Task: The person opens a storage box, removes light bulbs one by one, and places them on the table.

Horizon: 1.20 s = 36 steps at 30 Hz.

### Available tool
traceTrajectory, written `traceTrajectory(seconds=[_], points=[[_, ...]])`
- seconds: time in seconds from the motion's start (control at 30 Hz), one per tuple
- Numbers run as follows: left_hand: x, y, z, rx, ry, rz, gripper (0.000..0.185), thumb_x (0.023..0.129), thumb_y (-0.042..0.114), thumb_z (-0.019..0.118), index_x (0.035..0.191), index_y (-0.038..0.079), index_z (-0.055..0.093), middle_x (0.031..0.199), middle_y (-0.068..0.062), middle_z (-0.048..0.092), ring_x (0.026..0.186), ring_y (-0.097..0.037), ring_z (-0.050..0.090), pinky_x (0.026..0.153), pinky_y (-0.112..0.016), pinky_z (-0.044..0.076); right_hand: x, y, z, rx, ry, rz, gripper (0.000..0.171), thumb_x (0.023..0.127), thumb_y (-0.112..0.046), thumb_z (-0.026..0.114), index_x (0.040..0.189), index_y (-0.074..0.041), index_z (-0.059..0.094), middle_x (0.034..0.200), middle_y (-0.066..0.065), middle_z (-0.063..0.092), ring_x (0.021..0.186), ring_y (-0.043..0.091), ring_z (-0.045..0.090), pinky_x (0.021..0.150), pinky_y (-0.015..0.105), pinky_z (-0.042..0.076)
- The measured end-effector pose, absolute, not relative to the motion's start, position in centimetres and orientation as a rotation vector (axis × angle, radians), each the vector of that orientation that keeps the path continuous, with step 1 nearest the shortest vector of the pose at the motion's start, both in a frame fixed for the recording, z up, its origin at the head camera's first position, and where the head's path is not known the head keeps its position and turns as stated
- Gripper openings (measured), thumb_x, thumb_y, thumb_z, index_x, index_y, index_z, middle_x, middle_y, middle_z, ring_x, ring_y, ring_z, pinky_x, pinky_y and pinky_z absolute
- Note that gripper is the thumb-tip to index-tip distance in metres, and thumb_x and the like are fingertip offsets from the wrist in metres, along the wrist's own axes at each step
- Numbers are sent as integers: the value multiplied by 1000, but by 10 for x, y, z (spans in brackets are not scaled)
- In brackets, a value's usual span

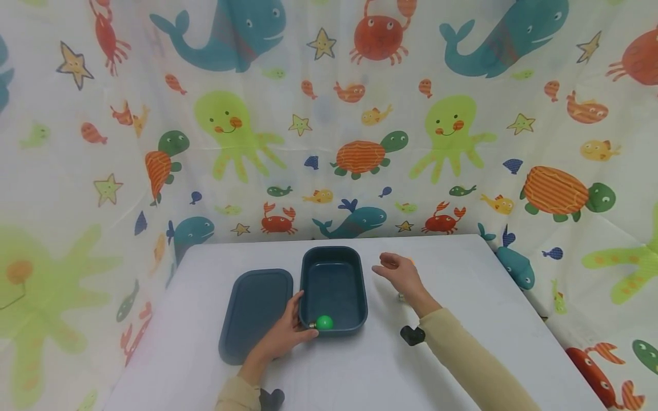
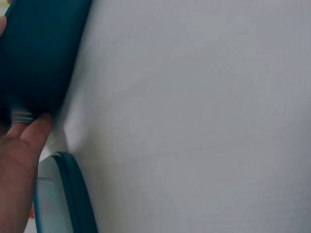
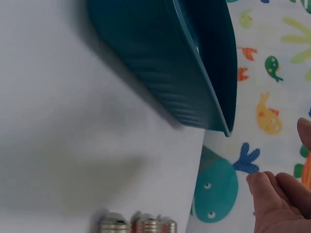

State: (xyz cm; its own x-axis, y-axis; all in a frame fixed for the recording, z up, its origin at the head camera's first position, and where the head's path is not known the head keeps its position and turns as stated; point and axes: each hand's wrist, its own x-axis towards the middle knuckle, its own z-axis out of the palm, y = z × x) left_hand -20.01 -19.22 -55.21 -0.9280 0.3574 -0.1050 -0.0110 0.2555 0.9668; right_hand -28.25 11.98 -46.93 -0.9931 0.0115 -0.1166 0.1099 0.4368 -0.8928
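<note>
A dark blue-green plastic container [image 1: 333,285] stands on the white table, with a green light bulb [image 1: 324,322] lying in its near left corner. My left hand [image 1: 284,333] holds that corner, fingers along the left wall and thumb at the near side. In the left wrist view, fingertips touch the container's wall [image 2: 43,53]. To the right of the container, my right hand [image 1: 401,278] hovers with bent fingers and nothing in its grasp. Three metal screw bases of bulbs [image 3: 147,224] show at the bottom of the right wrist view; the arm mostly hides these bulbs in the head view.
Left of the container lies its matching flat lid [image 1: 257,314], partly behind the left hand. A curtain [image 1: 319,114] printed with sea animals hangs behind the table [image 1: 349,371] and along both sides. A bit of orange shows just behind the right hand.
</note>
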Motion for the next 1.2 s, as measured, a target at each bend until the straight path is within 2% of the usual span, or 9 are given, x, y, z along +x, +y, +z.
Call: traceTrajectory(seconds=[0.33, 0.83, 1.2], points=[[-202, -192, -553, 316, 2234, 1717, 105, 84, 22, 79, 156, 18, 2, 162, -21, -2, 147, -38, 10, 112, -51, 27, -282, 95, -466, 90, 2568, -1586, 52, 90, -30, 71, 136, -12, 56, 135, 11, 59, 121, 29, 57, 99, 46, 48], [-202, -193, -552, 311, 2223, 1721, 103, 85, 21, 78, 156, 19, 2, 162, -20, -2, 147, -38, 10, 113, -51, 27, -276, 70, -466, 29, 2519, -1523, 60, 88, -33, 73, 140, -11, 53, 137, 8, 57, 122, 29, 56, 102, 48, 46], [-200, -192, -550, 303, 2231, 1715, 103, 86, 21, 77, 156, 17, 2, 162, -20, -1, 147, -38, 10, 113, -51, 27, -274, 56, -469, -23, 2482, -1484, 53, 89, -31, 73, 135, -10, 57, 133, 9, 59, 121, 31, 55, 103, 50, 44]])
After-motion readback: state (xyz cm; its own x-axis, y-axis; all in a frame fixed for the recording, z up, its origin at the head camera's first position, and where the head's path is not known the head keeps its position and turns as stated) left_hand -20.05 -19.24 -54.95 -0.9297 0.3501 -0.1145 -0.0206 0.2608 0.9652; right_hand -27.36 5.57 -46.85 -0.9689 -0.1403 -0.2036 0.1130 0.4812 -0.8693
